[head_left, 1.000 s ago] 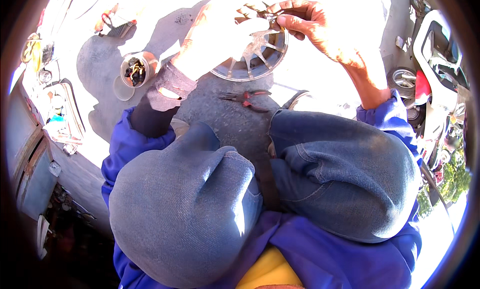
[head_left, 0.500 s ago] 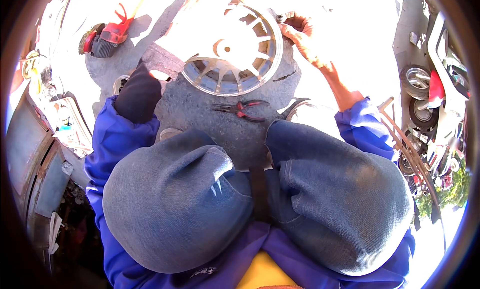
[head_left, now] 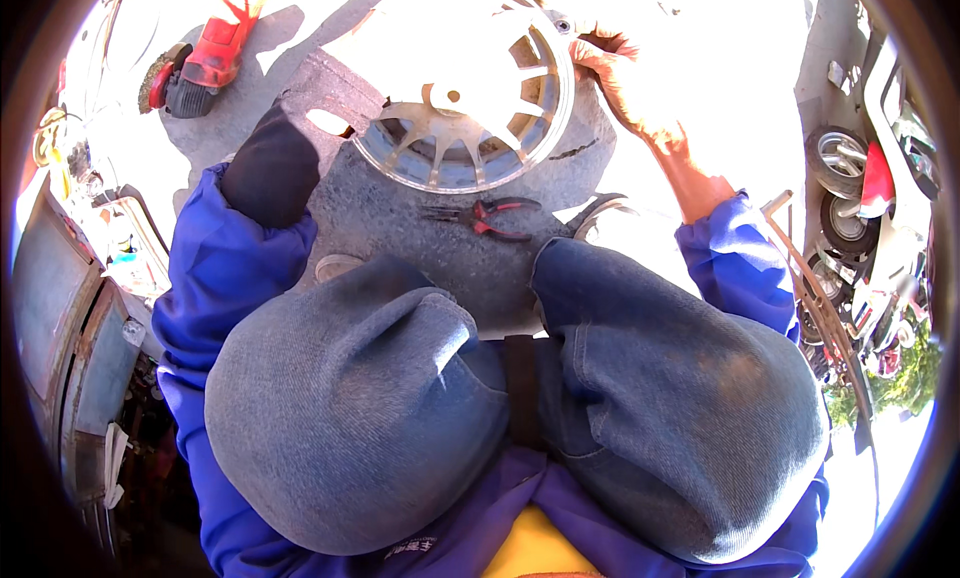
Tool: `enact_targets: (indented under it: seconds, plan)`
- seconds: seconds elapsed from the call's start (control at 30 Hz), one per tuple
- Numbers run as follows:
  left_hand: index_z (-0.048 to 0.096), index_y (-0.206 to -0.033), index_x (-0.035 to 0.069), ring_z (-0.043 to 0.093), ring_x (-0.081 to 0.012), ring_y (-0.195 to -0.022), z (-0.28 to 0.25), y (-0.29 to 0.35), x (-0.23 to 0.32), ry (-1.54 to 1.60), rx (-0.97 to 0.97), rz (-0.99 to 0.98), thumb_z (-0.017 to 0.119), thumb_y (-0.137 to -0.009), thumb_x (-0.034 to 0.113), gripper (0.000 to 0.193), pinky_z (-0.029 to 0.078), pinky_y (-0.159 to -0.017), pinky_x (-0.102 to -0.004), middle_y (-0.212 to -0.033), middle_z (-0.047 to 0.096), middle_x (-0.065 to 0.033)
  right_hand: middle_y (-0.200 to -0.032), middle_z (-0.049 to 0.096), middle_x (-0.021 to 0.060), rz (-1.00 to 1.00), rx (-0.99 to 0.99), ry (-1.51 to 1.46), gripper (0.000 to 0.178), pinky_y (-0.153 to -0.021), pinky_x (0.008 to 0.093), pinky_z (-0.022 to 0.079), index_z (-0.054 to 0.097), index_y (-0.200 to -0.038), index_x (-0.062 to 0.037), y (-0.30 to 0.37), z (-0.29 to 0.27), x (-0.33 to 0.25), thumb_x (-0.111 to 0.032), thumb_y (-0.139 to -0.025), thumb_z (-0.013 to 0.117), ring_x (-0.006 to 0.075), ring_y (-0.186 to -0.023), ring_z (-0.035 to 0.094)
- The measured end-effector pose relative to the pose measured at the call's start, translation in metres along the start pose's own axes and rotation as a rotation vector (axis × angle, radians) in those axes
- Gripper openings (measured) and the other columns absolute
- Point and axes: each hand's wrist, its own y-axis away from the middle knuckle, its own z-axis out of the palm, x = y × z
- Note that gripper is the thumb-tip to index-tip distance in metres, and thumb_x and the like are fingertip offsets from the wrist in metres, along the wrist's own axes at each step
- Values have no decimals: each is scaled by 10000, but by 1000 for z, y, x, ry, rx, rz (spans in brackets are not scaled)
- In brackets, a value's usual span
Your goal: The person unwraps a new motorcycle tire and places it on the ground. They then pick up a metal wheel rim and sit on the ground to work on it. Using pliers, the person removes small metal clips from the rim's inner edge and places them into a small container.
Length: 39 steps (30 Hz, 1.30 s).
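Glare hides the grip of left hand (head_left: 420, 26); right hand (head_left: 620, 73) curls beside wheel (head_left: 455, 98), hold unclear.

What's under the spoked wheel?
Shaded grey ground shows along the near edge of the spoked wheel; whatever lies directly beneath is covered and can't be seen.
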Motion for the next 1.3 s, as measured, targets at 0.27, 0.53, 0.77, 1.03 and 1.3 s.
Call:
enact_targets:
  seconds: [0.27, 0.53, 0.77, 1.03, 1.3]
  plan:
    - [667, -1336, 79, 718, -200, -908, 4, -10, -4, 11, -32, 14, 666, -987, 168, 360, 567, -804, -311, -1108, 763, -109, -1005, 752, 11, 62, 68, 156, 204, -863, 286, 554, 761, -1192, -71, 4, 0, 1, -167, -1022, 702, 103, -935, 676]
    - [667, -1342, 86, 721, -212, -915, 10, -19, -9, 25, -39, 48, 656, -987, 176, 366, 569, -811, -322, -1107, 764, -112, -1019, 750, 21, -52, 43, 229, 207, -885, 295, 546, 761, -1194, -65, 12, -2, -2, -163, -1024, 696, 114, -970, 675]
    - [666, -1348, 92, 724, -222, -921, 7, -12, -9, 14, -40, 23, 647, -988, 184, 372, 571, -816, -333, -1107, 764, -113, -1015, 705, 80, -279, 343, 636, 190, -819, 307, 530, 728, -1187, -23, 77, 18, -15, -105, -1022, 681, 129, -940, 650]
    - [666, -1354, 99, 727, -234, -928, 2, -4, -3, -2, -49, 17, 637, -988, 193, 379, 573, -823, -344, -1107, 765, -116, -1255, 613, 125, -387, -470, 1171, 639, -914, 413, 506, 587, -1383, -32, 143, 89, 7, -277, -840, 816, 275, -1132, 610]
    - [665, -1360, 106, 731, -246, -935, -4, 2, 8, -23, -39, 19, 627, -989, 202, 385, 575, -830, -356, -1106, 766, -118, -1200, 576, 124, -458, -416, 1505, 458, -803, 383, 459, 578, -1364, 0, 146, 117, 45, -219, -962, 595, 253, -1023, 562]
